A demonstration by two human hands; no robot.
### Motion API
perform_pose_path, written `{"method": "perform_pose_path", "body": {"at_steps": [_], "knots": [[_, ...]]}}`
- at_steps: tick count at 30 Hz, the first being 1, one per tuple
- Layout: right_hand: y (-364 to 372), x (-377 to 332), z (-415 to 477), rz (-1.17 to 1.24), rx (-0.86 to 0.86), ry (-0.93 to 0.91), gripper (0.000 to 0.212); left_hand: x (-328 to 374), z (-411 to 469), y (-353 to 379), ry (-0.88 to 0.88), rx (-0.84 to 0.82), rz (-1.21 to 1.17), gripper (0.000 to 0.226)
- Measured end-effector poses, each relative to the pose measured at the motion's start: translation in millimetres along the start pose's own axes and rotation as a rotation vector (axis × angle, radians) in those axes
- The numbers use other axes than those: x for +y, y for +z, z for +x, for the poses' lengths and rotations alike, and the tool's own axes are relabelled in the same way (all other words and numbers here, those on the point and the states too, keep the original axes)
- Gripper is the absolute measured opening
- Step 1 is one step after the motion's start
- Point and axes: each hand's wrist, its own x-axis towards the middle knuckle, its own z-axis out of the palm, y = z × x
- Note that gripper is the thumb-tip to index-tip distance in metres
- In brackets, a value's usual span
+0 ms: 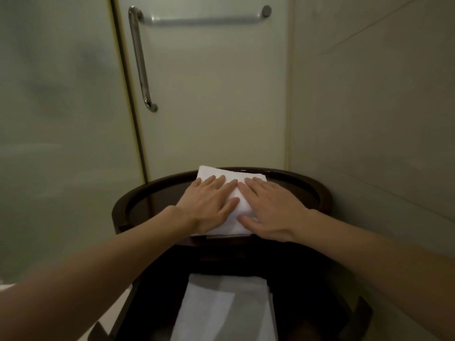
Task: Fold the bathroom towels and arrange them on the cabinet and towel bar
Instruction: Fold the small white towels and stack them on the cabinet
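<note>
Lower frame, nearest: a stack of folded white towels (224, 308) lies on the lower shelf of the dark wooden cabinet (326, 200). The stack's edges look fairly even. Its near end is cut off by the bottom of the frame.

Centre frame: one folded white towel (231, 177) lies on the round, rimmed tabletop (152, 200), and its far corner reaches the back rim. Both hands lie on it palm down. The left hand (209, 205) covers the left half and the right hand (273, 207) the right half, index fingers nearly touching. The fingers are straight and slightly spread. Neither hand grips anything; they press flat.

Assessment: the step in hand appears to be flattening and squaring this fold. To do it well, sweep the pressure from the middle out to the edges so that trapped air and creases leave the layers. The near edge should sit parallel to the front of the tabletop. The far left corner looks slightly raised and skewed and would benefit from a press.

Upper frame, farthest: a horizontal towel bar (204, 20) on the frosted glass door (209, 107) carries nothing. A vertical chrome handle (140, 60) stands at its left end. That part of the arrangement appears not yet done.
</note>
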Motion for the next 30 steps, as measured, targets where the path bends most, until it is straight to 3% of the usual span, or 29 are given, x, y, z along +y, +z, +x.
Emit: {"method": "perform_pose_path", "body": {"at_steps": [5,9,14,19,23,26,30], "knots": [[-9.3,-8.4,-18.3,-0.065,0.026,-0.034,0.078,9.5,-35.8,-19.8,0.086,0.167,-0.087,0.055],[-19.5,-19.4,-37.4,-0.097,0.022,-0.171,0.065,13.1,-68.7,-25.4,0.241,0.241,-0.154,0.042],[-19.6,-35.1,-59.7,-0.113,-0.036,-0.374,0.052,20.0,-99.3,-11.6,0.294,-0.052,-0.248,0.041],[-5.5,-45.5,-74.9,-0.045,-0.174,-0.474,0.042,28.4,-117.1,19.3,0.251,-0.394,-0.161,0.038],[11.2,-53.0,-78.1,0.049,-0.444,-0.372,0.047,38.2,-121.9,37.0,0.202,-0.602,-0.188,0.064],[20.7,-60.4,-78.1,0.117,-0.658,-0.253,0.057,44.7,-121.7,47.2,0.218,-0.691,-0.207,0.066],[28.1,-68.7,-78.5,0.151,-0.719,-0.271,0.051,50.2,-119.6,56.7,0.259,-0.720,-0.134,0.068]]}}
